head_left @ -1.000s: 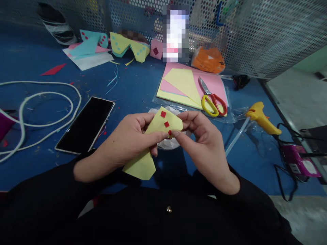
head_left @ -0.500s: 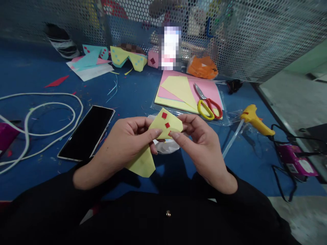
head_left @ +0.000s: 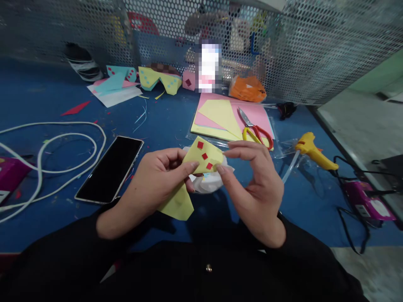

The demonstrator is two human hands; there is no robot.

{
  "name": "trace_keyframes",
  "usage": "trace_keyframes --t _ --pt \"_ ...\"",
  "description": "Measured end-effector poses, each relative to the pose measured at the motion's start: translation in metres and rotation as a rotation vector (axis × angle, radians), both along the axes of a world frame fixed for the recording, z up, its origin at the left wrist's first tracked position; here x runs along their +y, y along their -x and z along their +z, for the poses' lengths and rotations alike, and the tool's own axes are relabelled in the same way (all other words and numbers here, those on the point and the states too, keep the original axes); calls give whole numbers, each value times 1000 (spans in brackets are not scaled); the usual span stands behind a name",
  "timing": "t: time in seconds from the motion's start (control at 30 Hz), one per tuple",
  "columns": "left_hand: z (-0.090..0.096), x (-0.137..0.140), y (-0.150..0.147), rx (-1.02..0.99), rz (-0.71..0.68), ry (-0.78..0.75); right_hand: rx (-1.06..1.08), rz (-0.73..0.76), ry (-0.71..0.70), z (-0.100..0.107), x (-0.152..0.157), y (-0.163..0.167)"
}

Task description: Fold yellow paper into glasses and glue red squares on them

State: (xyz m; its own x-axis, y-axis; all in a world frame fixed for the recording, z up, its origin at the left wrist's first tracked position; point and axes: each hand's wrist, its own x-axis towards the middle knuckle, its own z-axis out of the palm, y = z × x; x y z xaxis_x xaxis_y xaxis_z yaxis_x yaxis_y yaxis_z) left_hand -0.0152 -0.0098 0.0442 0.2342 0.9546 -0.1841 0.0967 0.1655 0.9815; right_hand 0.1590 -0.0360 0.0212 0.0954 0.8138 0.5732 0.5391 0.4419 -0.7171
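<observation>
A folded yellow paper cutout (head_left: 192, 167) with three red diamond-shaped pieces on its upper half is pinched in my left hand (head_left: 159, 174), thumb on top and fingers beneath. The cutout's lower half hangs below that hand. My right hand (head_left: 256, 184) is at the cutout's right corner, thumb and fingers apart, with the thumb tip by the paper's edge. Below the cutout, a crumpled white plastic bundle (head_left: 209, 183) rests on the table, partly covered.
Scissors (head_left: 256, 130) lie on bagged coloured paper (head_left: 220, 119). A yellow glue gun (head_left: 315, 151) sits at right, a black phone (head_left: 110, 167) and white cable (head_left: 39, 147) at left. Paper glasses (head_left: 160, 79) stand by the perforated metal panel (head_left: 170, 25).
My right hand has loosened from the cutout's corner and shifted slightly right, its fingers spreading and uncovering the third red diamond. My left hand keeps its pinch. The view has tilted slightly.
</observation>
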Motion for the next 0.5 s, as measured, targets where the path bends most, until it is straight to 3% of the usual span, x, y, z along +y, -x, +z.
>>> trace_keyframes --t 0.07,0.17,0.27,0.5 --pt "0 0 0 -14 10 -6 69 25 41 -2 0 1" --pt "1 0 -1 5 12 -13 299 89 220 -4 2 3" --pt "3 -1 -1 31 3 -17 391 140 390 -3 3 3" --pt "2 -4 -2 76 -22 -34 376 166 461 -2 2 3"
